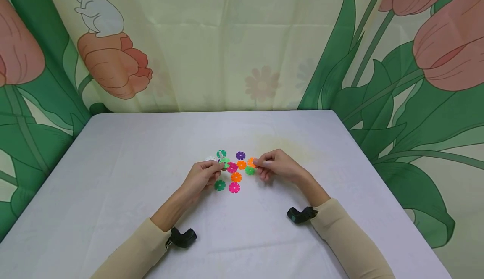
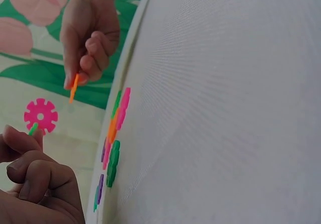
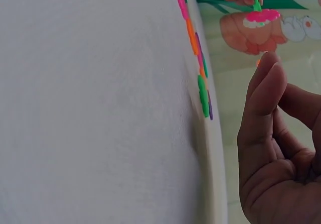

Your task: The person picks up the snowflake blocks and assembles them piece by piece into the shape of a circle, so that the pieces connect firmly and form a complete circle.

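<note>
In the head view my left hand (image 1: 200, 175) pinches a light green notched disc (image 1: 225, 161) between thumb and fingertips. A pink notched disc (image 2: 41, 116) is joined to that green one and stands upright off it in the left wrist view. My right hand (image 1: 279, 164) pinches an orange notched disc (image 2: 74, 88) by its edge, its thumb and forefinger (image 3: 271, 78) pressed together. Both hands are raised above the table, facing each other a short gap apart. The right hand's fingertips hide most of the orange disc in the right wrist view.
Several loose discs lie flat on the white table (image 1: 113, 186) beneath the hands, among them a purple disc (image 1: 240, 155), a dark green disc (image 1: 219, 185), a pink disc (image 1: 234, 187) and a bright green disc (image 1: 250, 170). A patterned curtain (image 1: 227, 60) hangs behind the table.
</note>
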Demonstrator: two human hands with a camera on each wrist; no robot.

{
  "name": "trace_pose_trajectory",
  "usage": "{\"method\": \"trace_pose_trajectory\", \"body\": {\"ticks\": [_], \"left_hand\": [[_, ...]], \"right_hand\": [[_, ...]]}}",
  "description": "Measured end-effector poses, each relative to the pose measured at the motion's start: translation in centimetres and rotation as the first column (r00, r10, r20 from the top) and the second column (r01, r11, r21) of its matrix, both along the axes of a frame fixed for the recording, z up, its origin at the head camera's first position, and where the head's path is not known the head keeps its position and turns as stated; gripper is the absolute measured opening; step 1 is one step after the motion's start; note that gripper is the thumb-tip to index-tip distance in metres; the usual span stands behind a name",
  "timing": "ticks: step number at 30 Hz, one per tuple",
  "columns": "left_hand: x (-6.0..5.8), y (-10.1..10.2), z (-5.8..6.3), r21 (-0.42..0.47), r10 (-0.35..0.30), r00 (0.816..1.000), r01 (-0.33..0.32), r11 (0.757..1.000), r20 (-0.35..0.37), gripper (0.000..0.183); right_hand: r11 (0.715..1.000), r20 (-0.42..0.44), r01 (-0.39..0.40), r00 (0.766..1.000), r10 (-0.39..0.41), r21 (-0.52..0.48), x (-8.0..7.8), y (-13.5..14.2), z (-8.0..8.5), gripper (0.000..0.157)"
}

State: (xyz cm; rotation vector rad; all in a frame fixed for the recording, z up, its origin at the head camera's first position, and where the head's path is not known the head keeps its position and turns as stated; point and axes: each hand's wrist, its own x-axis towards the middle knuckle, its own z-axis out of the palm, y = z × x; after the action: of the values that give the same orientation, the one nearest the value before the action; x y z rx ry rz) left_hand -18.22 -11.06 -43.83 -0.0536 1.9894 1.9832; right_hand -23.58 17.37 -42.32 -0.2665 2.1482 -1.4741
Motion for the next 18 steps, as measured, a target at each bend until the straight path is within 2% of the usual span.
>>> {"method": "trace_pose_trajectory", "body": {"ticks": [10, 18], "left_hand": [[-0.1, -0.1, -0.1, 0.037, -0.009, 1.000, 0.009, 0.999, 0.013, 0.035], [-0.2, -0.2, -0.2, 0.047, -0.013, 1.000, 0.012, 0.999, 0.021, 0.034]], "right_hand": [[0.992, 0.054, -0.089, 0.994, 0.094, -0.094, 0.5, -1.3, -0.4, 0.037], [0.979, 0.059, -0.139, 0.987, 0.148, -0.147, 0.9, -1.9, -0.4, 0.041]]}}
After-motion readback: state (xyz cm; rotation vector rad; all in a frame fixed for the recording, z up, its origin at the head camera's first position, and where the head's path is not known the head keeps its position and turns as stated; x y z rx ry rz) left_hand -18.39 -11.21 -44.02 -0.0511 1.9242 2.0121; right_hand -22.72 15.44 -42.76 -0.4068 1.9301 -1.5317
